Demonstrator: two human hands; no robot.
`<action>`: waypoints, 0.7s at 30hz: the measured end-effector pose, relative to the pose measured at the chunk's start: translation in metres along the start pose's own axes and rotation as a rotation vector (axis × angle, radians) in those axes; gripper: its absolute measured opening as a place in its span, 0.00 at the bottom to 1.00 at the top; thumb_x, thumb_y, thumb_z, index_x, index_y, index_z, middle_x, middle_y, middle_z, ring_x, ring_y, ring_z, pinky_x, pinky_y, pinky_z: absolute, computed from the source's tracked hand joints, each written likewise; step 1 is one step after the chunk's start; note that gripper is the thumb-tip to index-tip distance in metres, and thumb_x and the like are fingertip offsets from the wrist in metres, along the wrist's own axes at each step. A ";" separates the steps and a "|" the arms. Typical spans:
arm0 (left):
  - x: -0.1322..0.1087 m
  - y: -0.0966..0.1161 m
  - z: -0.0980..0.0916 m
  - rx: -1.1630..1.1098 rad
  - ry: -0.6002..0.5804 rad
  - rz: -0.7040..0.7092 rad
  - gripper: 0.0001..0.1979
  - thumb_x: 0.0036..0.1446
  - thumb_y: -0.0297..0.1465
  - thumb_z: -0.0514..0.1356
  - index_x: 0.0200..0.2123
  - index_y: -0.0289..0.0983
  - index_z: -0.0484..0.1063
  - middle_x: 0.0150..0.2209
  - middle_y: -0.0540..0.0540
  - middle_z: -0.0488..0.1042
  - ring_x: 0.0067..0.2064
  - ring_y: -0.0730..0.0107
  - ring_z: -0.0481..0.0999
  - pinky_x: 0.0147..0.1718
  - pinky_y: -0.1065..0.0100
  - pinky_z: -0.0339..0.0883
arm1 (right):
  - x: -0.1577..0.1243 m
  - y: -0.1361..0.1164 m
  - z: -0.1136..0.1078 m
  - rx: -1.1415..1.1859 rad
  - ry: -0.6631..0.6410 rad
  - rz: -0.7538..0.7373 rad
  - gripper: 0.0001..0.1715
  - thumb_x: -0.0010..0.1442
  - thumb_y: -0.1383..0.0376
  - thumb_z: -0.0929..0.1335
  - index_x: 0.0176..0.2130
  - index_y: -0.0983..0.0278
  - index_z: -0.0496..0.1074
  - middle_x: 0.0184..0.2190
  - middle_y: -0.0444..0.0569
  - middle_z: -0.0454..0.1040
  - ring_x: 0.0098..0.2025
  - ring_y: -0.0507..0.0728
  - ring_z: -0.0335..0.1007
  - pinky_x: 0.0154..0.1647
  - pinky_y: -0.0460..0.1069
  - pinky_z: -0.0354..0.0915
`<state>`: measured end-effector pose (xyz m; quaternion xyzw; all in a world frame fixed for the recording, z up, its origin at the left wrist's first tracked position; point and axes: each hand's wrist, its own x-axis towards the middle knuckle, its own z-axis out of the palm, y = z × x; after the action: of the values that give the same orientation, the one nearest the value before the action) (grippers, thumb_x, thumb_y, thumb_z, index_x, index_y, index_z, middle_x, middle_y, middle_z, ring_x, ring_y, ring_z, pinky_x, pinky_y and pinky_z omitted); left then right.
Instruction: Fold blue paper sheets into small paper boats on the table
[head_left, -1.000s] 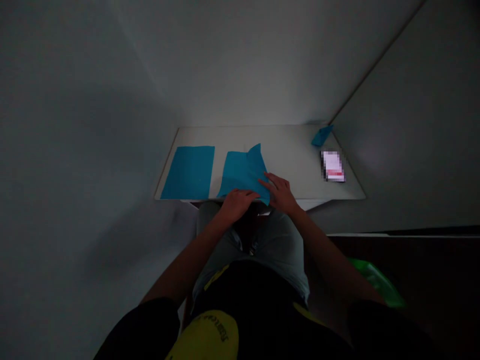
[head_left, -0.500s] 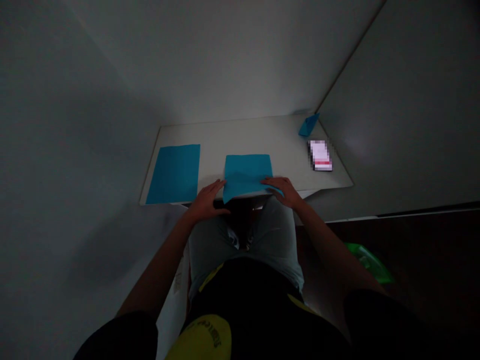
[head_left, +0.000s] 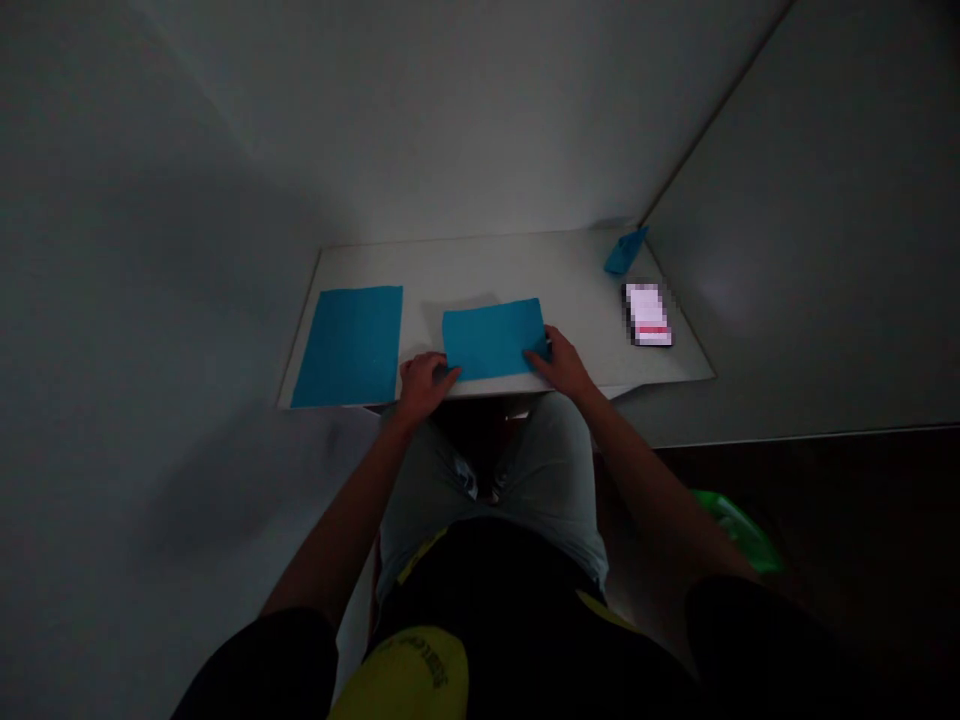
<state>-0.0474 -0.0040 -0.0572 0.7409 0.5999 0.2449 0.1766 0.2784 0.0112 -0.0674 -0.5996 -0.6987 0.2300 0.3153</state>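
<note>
A blue sheet of paper [head_left: 495, 338] is held above the front of the white table, slightly tilted, with a shadow behind it. My left hand [head_left: 424, 386] pinches its lower left corner, the thumb in front and the fingers curled behind. At the right edge, my right hand [head_left: 562, 364] grips the sheet with its thumb on the near face and the fingers partly hidden behind it. Another blue sheet [head_left: 349, 345] lies flat to the left of my left hand.
A folded blue paper piece [head_left: 625, 251] stands at the back right corner of the white table [head_left: 442, 265]. Nearer lies a phone [head_left: 648, 314] with a blurred, lit screen. Walls border the table behind and to the right. A green object [head_left: 739, 530] sits on the dark floor.
The middle sheet has come up off the table and tilted. My left hand has closed on its left corner, and my right hand has shifted from lying on top to gripping the right edge.
</note>
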 end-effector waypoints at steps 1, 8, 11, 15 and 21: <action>-0.001 0.002 0.001 0.002 0.046 -0.020 0.18 0.65 0.40 0.68 0.54 0.41 0.76 0.56 0.39 0.80 0.59 0.50 0.78 0.64 0.48 0.64 | 0.001 0.000 0.003 -0.031 0.057 -0.023 0.42 0.66 0.47 0.70 0.70 0.65 0.65 0.59 0.65 0.74 0.54 0.69 0.75 0.55 0.63 0.74; 0.012 0.043 0.019 0.120 0.051 0.202 0.27 0.73 0.37 0.57 0.71 0.38 0.65 0.71 0.34 0.68 0.73 0.47 0.65 0.71 0.46 0.58 | 0.001 -0.022 0.015 -0.303 0.071 -0.225 0.40 0.72 0.58 0.66 0.77 0.58 0.57 0.78 0.58 0.58 0.77 0.72 0.55 0.73 0.69 0.59; 0.025 0.057 0.036 0.157 -0.029 0.263 0.26 0.76 0.37 0.50 0.73 0.39 0.65 0.75 0.37 0.65 0.78 0.50 0.58 0.74 0.47 0.54 | 0.007 -0.029 0.023 -0.352 -0.059 -0.306 0.34 0.76 0.62 0.61 0.76 0.57 0.61 0.78 0.54 0.59 0.78 0.66 0.55 0.74 0.66 0.59; 0.040 0.054 0.053 0.216 -0.095 0.211 0.30 0.76 0.41 0.49 0.75 0.35 0.62 0.78 0.37 0.59 0.80 0.49 0.53 0.78 0.44 0.48 | 0.017 -0.026 0.035 -0.395 -0.182 -0.341 0.33 0.77 0.61 0.59 0.76 0.61 0.62 0.78 0.54 0.60 0.79 0.64 0.55 0.77 0.64 0.56; 0.055 0.027 0.045 0.301 -0.128 0.196 0.41 0.73 0.53 0.53 0.79 0.35 0.56 0.81 0.36 0.49 0.82 0.47 0.47 0.79 0.45 0.42 | 0.031 -0.008 0.031 -0.479 -0.178 -0.262 0.36 0.79 0.51 0.57 0.77 0.61 0.61 0.79 0.55 0.56 0.79 0.66 0.54 0.78 0.67 0.54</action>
<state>0.0090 0.0456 -0.0704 0.8279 0.5423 0.1207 0.0771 0.2481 0.0424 -0.0781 -0.5391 -0.8296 0.0677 0.1290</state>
